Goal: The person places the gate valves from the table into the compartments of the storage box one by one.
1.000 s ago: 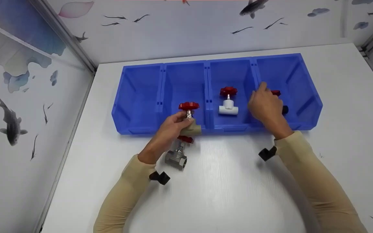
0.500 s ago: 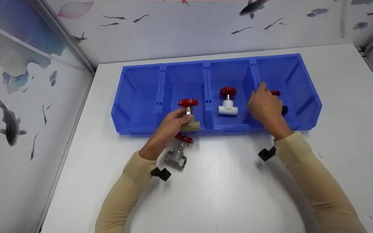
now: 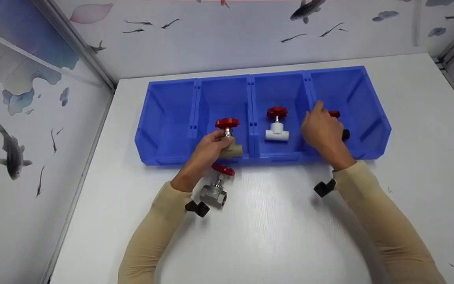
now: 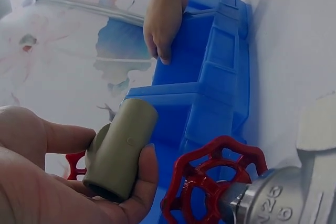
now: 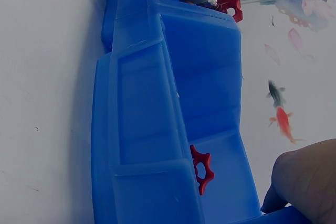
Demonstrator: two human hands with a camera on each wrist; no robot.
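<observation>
My left hand [image 3: 203, 153] grips a beige plastic stop valve [image 3: 232, 151] by its body, thumb on the near side. The valve is upright, its red handwheel on top, over the front of the second blue bin from the left. In the left wrist view the beige pipe body [image 4: 123, 145] lies between thumb and fingers. My right hand [image 3: 322, 128] holds the rim of the divider between the third and fourth bins; its fingertips are partly hidden. Beside it, a valve with a black end [image 3: 346, 134] and a red handwheel is mostly covered by that hand.
A steel valve [image 3: 214, 195] with a red handwheel lies on the white table [image 3: 266, 236], just in front of the bins. In the third bin stands a white valve [image 3: 277, 134] with a red handwheel. The leftmost blue bin [image 3: 168, 118] is beside the second.
My left hand has moved slightly up and away from me, carrying the beige valve further over the second bin. The right hand stays at the divider.
</observation>
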